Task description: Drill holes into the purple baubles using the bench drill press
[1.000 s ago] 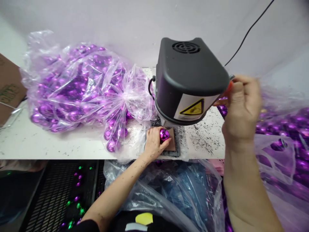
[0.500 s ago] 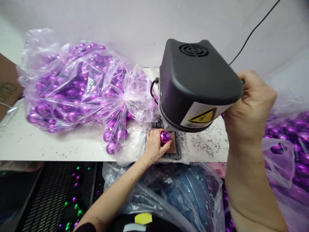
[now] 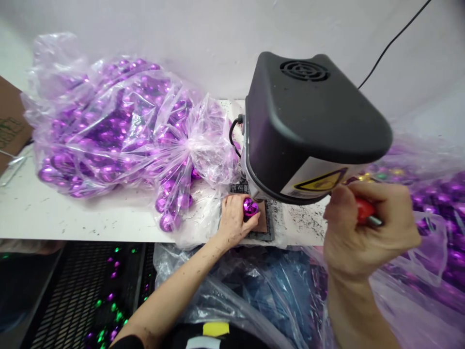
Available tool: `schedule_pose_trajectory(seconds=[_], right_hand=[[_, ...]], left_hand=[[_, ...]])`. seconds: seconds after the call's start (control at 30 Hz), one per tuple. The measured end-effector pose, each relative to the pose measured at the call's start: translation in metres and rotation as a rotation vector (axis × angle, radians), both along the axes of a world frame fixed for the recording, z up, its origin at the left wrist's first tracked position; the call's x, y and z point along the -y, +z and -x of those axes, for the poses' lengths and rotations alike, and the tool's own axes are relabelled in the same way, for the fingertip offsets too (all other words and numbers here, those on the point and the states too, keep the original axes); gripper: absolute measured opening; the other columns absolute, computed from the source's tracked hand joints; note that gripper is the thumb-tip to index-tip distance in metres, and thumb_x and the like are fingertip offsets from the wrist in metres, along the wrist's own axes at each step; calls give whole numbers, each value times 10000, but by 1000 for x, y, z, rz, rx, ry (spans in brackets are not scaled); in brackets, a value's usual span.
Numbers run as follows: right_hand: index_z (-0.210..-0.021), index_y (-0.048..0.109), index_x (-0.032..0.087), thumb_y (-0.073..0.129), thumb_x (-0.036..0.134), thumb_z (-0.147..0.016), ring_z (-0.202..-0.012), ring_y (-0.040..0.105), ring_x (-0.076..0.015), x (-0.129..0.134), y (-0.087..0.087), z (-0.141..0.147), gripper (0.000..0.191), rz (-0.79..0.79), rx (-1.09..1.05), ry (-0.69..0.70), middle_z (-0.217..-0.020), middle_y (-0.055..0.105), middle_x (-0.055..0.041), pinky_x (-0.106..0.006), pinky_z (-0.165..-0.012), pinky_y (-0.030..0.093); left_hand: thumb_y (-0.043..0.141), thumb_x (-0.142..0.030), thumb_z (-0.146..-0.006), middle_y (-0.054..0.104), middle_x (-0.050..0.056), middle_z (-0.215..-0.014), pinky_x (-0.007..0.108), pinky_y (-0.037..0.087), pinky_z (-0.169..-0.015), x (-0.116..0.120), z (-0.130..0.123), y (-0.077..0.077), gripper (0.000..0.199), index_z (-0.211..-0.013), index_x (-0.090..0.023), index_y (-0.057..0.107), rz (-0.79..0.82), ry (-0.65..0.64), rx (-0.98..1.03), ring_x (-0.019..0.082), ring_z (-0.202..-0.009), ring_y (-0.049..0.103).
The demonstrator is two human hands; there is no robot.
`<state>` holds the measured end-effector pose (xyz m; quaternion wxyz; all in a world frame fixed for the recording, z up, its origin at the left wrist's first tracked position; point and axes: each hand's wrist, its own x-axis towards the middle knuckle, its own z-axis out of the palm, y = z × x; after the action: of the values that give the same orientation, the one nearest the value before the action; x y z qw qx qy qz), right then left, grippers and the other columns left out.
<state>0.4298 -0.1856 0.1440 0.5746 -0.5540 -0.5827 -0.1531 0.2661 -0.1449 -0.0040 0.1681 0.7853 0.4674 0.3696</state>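
Cardboard box (image 3: 10,131): at the left edge of the frame, partly cut off, with green lettering on its side.
Mesh rack (image 3: 72,281): black, at lower left; small shiny green and purple balls show on its right part.
Surface (image 3: 90,218): white, running across the middle of the frame, scattered with dark flecks right of centre.
Left bag (image 3: 116,126): clear plastic, gathered at its neck, full of shiny purple balls, on the surface at upper left to centre left.
Left hand (image 3: 232,218): near the centre, reaching up from the bottom; its fingers are curled round one purple ball, grasping it.
Purple ball (image 3: 250,207): just right of centre, in the left hand, over a brown piece of board (image 3: 262,220) on a dark pad (image 3: 269,235), near the machine's lower front edge.
Machine (image 3: 319,111): black housing filling the upper right of centre, with a round vent on top, a yellow triangle label in front and a short black cable at its left side.
Right hand (image 3: 374,232): right of the machine, its fingers clenched round a red handle (image 3: 364,210) with a metal end showing.
Right bag (image 3: 436,257): thin plastic with many purple balls, at the right edge, behind and beside the right hand.
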Motion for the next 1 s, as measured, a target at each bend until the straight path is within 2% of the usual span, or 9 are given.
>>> schedule_pose_trajectory(seconds=[0.17,0.33,0.47,0.7,1.0], right_hand=[[-862,599,154,623,145,-834,-524,343,-6,7,-26,8,39,-45,-57,29,-614,416,47,-187,-519,299],[-982,623,179,576,104,-842,-574,449,-29,2,-41,12,165,-128,-64,117,-676,517,28,-194,-548,324],[-1004,628,184,589,110,-833,-585,491,-54,-2,-49,12,191,-177,-76,137,-644,509,32,-209,-561,358],[-991,617,167,593,143,-837,-561,481,-73,-5,-60,15,157,-230,-121,130,-617,489,29,-230,-554,355],[-1018,600,179,593,146,-835,-591,529,-91,-8,-71,16,185,-260,-142,120,-673,508,22,-249,-565,400]], left_hand=[[687,-286,-836,626,85,-1111,429,412,-992,0,0,-2,365,-1148,-210,515,5,0,-2,266,-1083,560],[686,-292,-846,626,90,-1120,418,412,-990,-1,0,-2,370,-1156,-193,511,-22,3,6,260,-1079,558],[685,-312,-855,622,92,-1122,416,415,-987,-1,0,-3,365,-1156,-200,513,-17,11,-5,261,-1086,558],[668,-338,-880,609,92,-1132,423,410,-986,0,0,-3,366,-1177,-200,503,14,6,-30,264,-1092,552],[685,-320,-871,604,81,-1063,406,417,-940,-1,-1,-3,344,-1142,-198,511,2,17,-37,257,-1040,554]])
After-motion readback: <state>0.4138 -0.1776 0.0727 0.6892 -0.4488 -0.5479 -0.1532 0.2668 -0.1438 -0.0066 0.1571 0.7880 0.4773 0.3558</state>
